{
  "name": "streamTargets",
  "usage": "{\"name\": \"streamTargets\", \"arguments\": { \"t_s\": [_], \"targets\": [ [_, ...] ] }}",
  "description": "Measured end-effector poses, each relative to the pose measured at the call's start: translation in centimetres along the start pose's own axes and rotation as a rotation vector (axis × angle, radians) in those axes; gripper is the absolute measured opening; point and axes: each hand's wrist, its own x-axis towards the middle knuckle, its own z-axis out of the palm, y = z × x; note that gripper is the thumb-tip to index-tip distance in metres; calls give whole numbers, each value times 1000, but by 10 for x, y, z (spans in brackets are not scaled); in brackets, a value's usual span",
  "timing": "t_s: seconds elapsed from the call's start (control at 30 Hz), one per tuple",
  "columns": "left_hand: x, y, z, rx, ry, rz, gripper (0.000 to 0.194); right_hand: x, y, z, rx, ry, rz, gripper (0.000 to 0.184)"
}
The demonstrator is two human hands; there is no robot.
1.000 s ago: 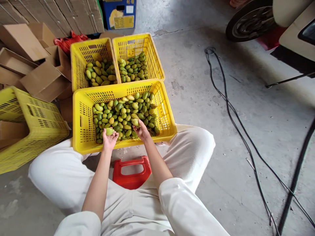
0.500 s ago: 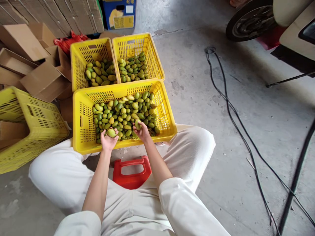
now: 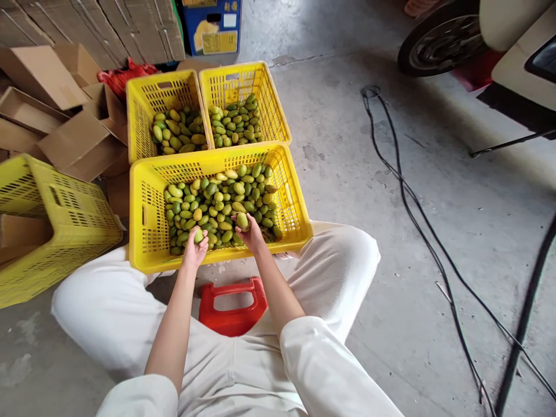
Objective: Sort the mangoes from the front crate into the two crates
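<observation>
My left hand (image 3: 195, 249) is closed round a green mango (image 3: 198, 236), over the near side of the front yellow crate (image 3: 217, 256). A short way to its right, my right hand (image 3: 251, 234) grips another green mango (image 3: 242, 221), its fingers bent behind the fruit. Both hands are above the crate, apart from each other. Inside the crate lie many small oval mangoes (image 3: 212, 194), green to yellowish, heaped towards the middle and the right.
Two more yellow crates (image 3: 163, 86) with mangoes stand just behind. Left are an upright-tilted yellow crate (image 3: 78, 214) and open cardboard boxes (image 3: 82, 145). A red plastic stool (image 3: 232, 327) shows between my legs. Black cables (image 3: 403, 179) cross the floor near a parked scooter (image 3: 443, 40).
My left fingers have closed further round their mango and turned it, so less of it shows. In my right hand the mango has turned, showing more of its side. The crates have stayed put.
</observation>
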Motion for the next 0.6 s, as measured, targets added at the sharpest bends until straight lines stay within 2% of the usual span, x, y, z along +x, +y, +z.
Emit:
{"name": "streamTargets", "arguments": {
  "t_s": [0.13,0.3,0.47,0.6],
  "targets": [
    [-4,1,3,-30,3,40,10,0,0,-2,46,-7,-34,31],
    [-8,1,3,-78,-25,2,31,3,3,-8,108,-1,-72,19],
    [-3,-3,4,-68,34,-12,21,4,3,-9,123,33,-72,16],
    [1,-5,3,-90,52,27,35,3,1,-10,201,9,-29,12]
  ]
}}
